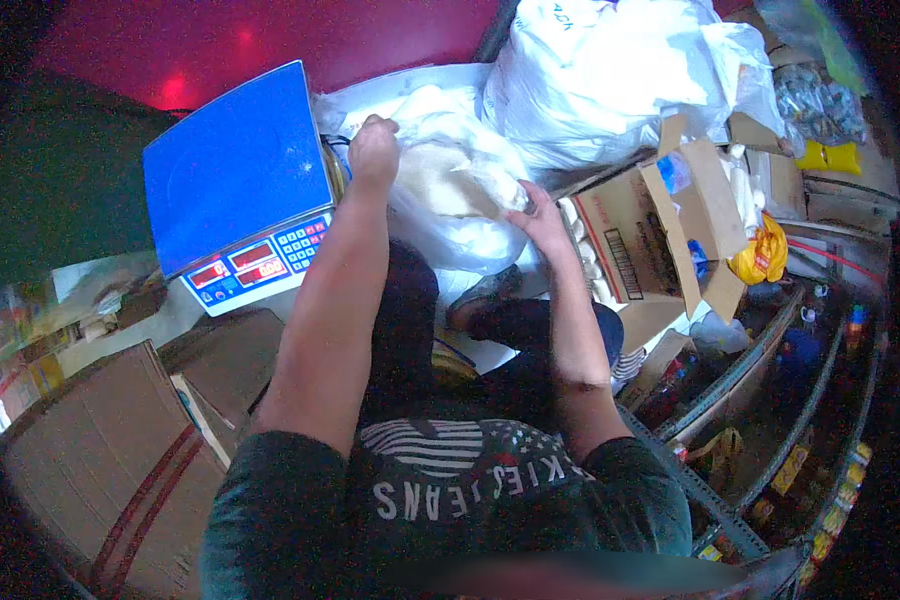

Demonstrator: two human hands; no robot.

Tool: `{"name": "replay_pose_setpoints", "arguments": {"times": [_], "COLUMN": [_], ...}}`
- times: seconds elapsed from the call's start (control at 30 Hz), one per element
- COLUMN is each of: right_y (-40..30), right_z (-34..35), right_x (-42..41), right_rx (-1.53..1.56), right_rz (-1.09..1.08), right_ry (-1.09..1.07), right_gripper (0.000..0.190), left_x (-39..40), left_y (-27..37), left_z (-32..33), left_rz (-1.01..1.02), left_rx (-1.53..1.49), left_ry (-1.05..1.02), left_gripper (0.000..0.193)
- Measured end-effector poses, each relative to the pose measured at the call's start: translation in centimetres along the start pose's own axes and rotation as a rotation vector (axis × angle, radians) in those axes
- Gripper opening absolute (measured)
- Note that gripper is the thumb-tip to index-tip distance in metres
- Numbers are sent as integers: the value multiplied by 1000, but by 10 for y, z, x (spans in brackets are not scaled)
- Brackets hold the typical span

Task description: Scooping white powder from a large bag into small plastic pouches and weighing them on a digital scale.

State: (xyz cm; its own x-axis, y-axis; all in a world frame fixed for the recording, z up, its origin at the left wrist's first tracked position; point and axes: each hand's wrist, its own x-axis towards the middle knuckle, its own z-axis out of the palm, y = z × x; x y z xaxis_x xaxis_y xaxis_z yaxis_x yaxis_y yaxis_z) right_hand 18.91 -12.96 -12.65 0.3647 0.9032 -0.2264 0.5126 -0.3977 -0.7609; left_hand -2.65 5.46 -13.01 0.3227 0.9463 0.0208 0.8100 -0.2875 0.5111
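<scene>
Before me stands an open translucent white plastic bag (450, 244) with its mouth spread wide. A pale off-white loose content, perhaps a powder or grain, fills it (446, 184). My left hand (375, 150) is curled at the bag's left rim, and its fingertips are partly hidden. At the right rim, thumb and fingers of my right hand (544, 221) hold the gathered plastic edge. Just left of my left forearm is a digital weighing scale (240, 165) with a bare blue platform, a keypad and lit red displays.
A large stuffed white plastic bag (607, 75) stands behind, to the right. An open cardboard box (630, 232) lies beside my right hand, near a yellow plastic bag (760, 251). Metal shelving (735, 360) runs along the right. Flattened cardboard (105, 442) occupies the lower left.
</scene>
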Motion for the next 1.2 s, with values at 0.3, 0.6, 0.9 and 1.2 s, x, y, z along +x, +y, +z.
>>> {"name": "replay_pose_setpoints", "arguments": {"times": [0.3, 0.6, 0.9, 1.2], "right_y": [-41, -67, -65, -75], "right_z": [-28, -23, -1, -2], "right_x": [-5, 8, 21, 27], "right_rx": [184, 254, -16, -142], "right_rz": [-181, -227, -239, -173], "right_ry": [-21, -40, -3, -30], "right_gripper": [61, 61, 55, 50], "left_x": [1, 5, 3, -4], "left_y": [16, 14, 17, 28], "left_z": [-3, 4, 2, -6], "left_rz": [106, 85, 291, 371], "left_rx": [338, 336, -226, -503], "left_ry": [-204, -294, -167, -150], "left_gripper": [17, 21, 34, 38]}}
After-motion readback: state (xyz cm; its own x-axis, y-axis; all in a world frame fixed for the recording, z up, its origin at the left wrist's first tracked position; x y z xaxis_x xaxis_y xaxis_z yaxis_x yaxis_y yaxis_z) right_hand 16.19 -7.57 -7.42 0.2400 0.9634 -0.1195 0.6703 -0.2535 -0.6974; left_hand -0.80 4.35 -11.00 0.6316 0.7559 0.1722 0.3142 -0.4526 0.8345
